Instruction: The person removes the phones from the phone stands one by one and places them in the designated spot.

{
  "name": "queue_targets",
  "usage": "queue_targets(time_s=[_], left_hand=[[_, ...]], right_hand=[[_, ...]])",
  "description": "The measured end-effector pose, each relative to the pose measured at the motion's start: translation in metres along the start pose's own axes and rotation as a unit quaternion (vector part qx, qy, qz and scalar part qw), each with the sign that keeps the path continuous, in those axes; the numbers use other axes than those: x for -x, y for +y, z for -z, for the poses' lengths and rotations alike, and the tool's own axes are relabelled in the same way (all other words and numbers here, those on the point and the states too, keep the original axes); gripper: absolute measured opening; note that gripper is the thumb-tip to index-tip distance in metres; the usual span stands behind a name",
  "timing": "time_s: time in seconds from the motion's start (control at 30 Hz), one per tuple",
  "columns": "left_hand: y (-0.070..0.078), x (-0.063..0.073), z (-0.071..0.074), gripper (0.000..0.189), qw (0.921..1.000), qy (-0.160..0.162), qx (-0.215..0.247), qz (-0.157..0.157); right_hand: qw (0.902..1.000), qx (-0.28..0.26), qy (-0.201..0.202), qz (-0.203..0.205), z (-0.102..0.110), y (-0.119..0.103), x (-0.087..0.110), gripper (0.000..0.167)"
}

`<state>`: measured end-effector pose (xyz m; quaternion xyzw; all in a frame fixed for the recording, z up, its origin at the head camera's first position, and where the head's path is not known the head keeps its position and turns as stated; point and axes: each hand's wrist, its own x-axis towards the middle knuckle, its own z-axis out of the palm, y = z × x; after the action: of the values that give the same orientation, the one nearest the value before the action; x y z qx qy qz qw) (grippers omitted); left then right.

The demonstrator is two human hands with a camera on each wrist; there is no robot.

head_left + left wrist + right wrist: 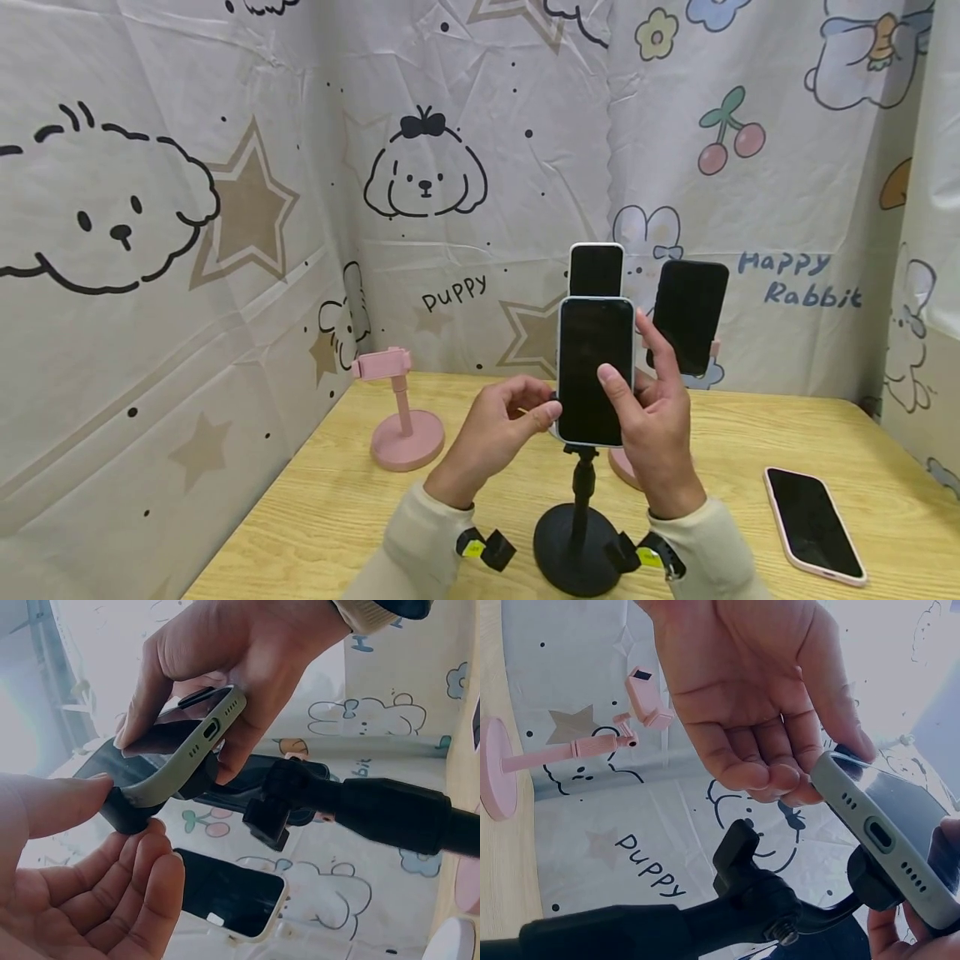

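Located phone upright above black stand, well in from the left edge of the wooden table, forward of the back edge; screen toward the head camera, pale case around the rim.

Found at the lower left side: left hand, thumb and bent fingers pinching black clamp at the case edge. Opposite: right hand, holding phone, thumb over the screen, index finger near the right edge, other fingers partly behind. Cannot tell clamp contact on the right side.

Noted also: pink stand near the table's back left corner; pink-cased phone flat toward the right edge; white-rimmed phone and dark phone raised toward the back edge.

Handling, judged only: expect modest weight, stiff body, slight give in the case. Treat glass face as slick and breakable; avoid hard thumb pressure. Expect springy resistance from clamp, with possible snap against the case if let go suddenly. Best held by both long edges near mid-height, fingertips behind, thumb on the rim rather than mid-screen. Steady the stand against any sideways push, given its jointed, probably tilting neck.
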<state>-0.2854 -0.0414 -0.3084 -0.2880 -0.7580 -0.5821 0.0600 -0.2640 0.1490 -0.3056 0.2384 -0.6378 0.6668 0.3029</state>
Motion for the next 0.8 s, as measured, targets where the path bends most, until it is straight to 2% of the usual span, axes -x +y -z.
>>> queue_targets(time_s=[0.4, 0.6, 0.8], left_hand=[[-0.0003, 0.0007, 0.0069, 0.021, 1.0000, -0.006, 0.003, 0.000], [0.0006, 0.0013, 0.0064, 0.022, 1.0000, -0.006, 0.002, 0.003], [0.0024, 0.0035, 0.0054, 0.018, 1.0000, -0.004, 0.003, 0.006]], right_hand=[[0.9978, -0.061, -0.024, -0.007, 0.0022, -0.0021, -0.0011, 0.063], [0.9907, -0.126, -0.045, -0.023, 0.0048, -0.0027, -0.0019, 0.063], [0.9836, -0.166, -0.060, -0.036, 0.0078, -0.0048, -0.0026, 0.064]])
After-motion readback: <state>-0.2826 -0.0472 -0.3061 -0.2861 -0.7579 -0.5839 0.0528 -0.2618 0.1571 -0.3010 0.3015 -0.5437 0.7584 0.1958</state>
